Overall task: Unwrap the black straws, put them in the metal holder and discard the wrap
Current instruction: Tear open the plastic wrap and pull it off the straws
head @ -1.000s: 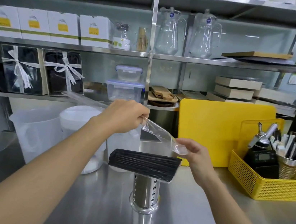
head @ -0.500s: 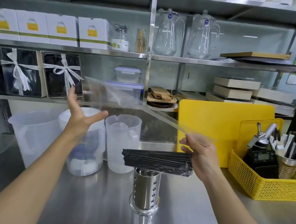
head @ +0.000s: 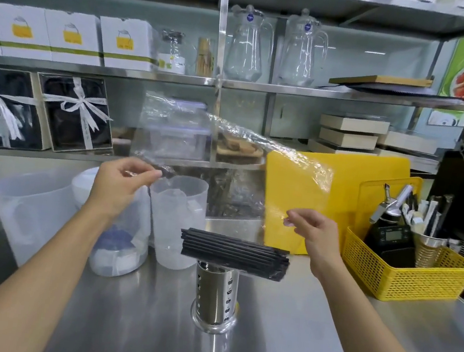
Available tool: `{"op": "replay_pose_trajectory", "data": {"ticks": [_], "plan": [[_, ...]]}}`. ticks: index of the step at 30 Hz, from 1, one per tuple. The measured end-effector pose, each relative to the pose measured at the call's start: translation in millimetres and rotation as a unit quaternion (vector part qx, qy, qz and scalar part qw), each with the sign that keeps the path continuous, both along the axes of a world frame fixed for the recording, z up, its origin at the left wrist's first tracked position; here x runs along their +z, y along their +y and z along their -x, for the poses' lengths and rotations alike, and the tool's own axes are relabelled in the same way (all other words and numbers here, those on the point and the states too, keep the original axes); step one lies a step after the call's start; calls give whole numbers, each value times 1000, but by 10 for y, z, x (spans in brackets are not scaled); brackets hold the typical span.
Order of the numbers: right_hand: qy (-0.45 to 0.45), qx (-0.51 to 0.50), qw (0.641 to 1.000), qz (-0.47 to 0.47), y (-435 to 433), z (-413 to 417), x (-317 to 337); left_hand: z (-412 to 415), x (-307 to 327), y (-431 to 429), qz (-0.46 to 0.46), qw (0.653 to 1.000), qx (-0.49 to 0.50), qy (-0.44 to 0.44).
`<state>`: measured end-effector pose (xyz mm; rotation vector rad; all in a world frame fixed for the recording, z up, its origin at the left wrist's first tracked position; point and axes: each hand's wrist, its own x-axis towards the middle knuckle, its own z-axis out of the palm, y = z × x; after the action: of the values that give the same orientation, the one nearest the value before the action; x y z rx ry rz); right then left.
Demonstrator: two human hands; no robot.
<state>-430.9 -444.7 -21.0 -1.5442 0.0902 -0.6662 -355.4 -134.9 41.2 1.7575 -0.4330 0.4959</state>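
We log the steel counter [head: 122, 324] first, then the clear wrap [head: 227, 157] spread above it as one wide sheet. Our left hand [head: 118, 187] pinches the sheet's left edge between thumb and fingertips; our right hand [head: 313, 233] pinches its lower right corner the same way. Both grips are closed on film only — neither touches a straw.

The straws [head: 233, 254] lie as a loose black bundle flat across the rim of the holder [head: 215, 297], which stands upright at centre, near us. The bundle's long axis runs left–right, crosswise to the holder's vertical bore, so it must be tipped on end before it can drop in. The bundle sits below and between the hands; the right hand is nearer, just above its right end. Whether some film still clings to that end we cannot tell.

Writing: the jugs' blue stickers and the white boxes' yellow labels are too small to read.
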Motion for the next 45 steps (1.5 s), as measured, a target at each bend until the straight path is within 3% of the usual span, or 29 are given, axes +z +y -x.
{"op": "replay_pose_trajectory", "data": {"ticks": [6,9,19,30,36,38,40,43,45], "plan": [[-32,-18,995,-90,-83,47,-33,-59,-31,-163,62,998,-12,21],[-46,-25,993,-106,-150,85,-3,-40,-94,-258,49,997,-44,49],[-68,-63,994,-57,-524,271,61,-11,-341,-627,159,978,-80,108],[-67,-98,993,4,-854,435,123,-85,-625,-1039,118,977,-107,141],[-52,-95,993,48,-870,373,95,-213,-713,-1051,137,959,-49,243],[-50,-94,993,54,-877,349,75,-192,-626,-1056,84,979,7,188],[-52,-92,993,56,-890,329,57,-129,-483,-1091,-44,996,56,59],[-53,-91,993,53,-915,299,43,15,-233,-1250,-262,952,69,-143],[-55,-89,993,51,-928,279,39,88,-75,-1427,-328,910,38,-252]]}}
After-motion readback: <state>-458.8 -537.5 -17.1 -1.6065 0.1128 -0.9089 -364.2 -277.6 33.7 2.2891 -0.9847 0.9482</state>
